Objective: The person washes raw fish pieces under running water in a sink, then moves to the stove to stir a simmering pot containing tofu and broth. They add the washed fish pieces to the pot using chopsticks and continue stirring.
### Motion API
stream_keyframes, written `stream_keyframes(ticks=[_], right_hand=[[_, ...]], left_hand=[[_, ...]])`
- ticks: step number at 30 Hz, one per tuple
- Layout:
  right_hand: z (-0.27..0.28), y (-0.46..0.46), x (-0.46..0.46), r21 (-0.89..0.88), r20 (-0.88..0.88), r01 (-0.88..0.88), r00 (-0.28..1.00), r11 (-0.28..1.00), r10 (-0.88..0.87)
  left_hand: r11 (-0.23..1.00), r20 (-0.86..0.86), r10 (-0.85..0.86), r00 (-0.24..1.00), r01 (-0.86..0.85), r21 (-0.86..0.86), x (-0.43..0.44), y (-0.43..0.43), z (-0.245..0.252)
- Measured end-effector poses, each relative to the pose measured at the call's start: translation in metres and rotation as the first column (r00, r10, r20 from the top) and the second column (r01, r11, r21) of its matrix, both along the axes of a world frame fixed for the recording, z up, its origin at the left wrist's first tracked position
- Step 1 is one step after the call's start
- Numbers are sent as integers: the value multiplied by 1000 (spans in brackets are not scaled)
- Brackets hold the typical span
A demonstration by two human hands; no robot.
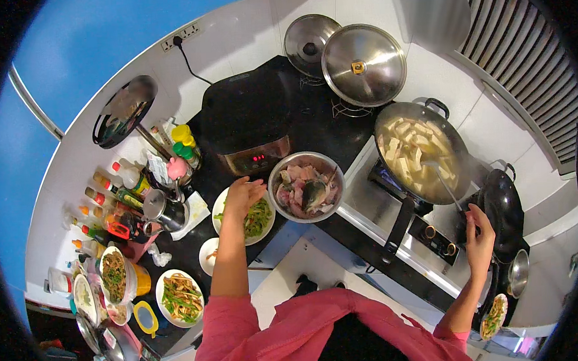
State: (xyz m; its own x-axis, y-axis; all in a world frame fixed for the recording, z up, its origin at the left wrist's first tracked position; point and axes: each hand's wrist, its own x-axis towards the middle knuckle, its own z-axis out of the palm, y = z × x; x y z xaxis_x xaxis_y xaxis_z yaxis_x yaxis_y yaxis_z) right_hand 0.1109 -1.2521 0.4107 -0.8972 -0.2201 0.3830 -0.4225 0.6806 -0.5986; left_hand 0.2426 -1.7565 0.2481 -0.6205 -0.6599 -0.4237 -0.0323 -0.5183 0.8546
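Observation:
My right hand [479,235] grips the handle end of a metal utensil [448,190], whose head dips into a steaming wok [416,155] of tofu strips in pale broth on the gas stove. My left hand [245,197] is raised over a plate of green vegetables [259,219], fingers apart, near the left rim of a steel bowl [309,217]. In that bowl lie raw fish pieces [296,177] and a fish head [314,194]. Whether the left fingertips touch the bowl's rim, I cannot tell.
A black rice cooker [247,114] stands behind the bowl. Two steel lids [364,66] lean on the wall. Bottles [129,180], a steel kettle [164,210] and a plate of stir-fry [180,298] are at the left. The wok's black handle [398,231] juts towards the counter's front edge; another black wok [502,214] stands at the right.

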Motion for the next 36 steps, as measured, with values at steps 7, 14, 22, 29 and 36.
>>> stream_keyframes(ticks=[7,14,22,29,36], right_hand=[[-9,14,11,-88,54,168,985,982,-164],[-9,19,25,-74,-25,294,955,953,-297],[-11,42,72,-67,-32,330,943,942,-333],[-21,130,170,-30,70,258,964,966,-256],[-66,300,327,-196,174,435,897,879,-405]], left_hand=[[913,-198,226,954,-137,384,-63,-33,-37],[949,-265,228,937,-153,275,-51,-65,-46],[784,74,-302,950,292,-548,-31,-142,-81],[978,-410,1,912,-87,-192,5,45,47],[621,-626,-726,285,663,-418,36,367,122]])
